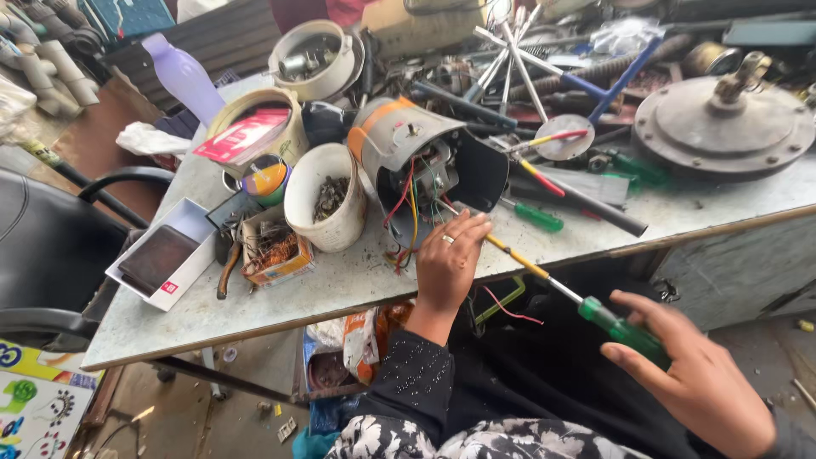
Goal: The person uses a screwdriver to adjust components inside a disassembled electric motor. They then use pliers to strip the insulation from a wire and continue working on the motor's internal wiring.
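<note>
A small motor unit (425,157) with a grey casing and an orange band lies tipped on the workbench (255,302), its open side showing red, yellow and green wires. My left hand (449,262), a ring on one finger, rests on the bench edge against the motor's base, fingers flat and together, gripping nothing. My right hand (693,374) holds the green handle of a long screwdriver (544,276), whose yellow-and-metal shaft runs up to the motor's opening. Its tip is hidden behind my left fingers.
A white cup of small parts (327,200), a small carton of copper wire (274,251), an open white box (161,255), tape rolls, a purple bottle (183,78), other screwdrivers, a round metal housing (722,127) and heaped tools crowd the bench. A black chair (51,246) stands at left.
</note>
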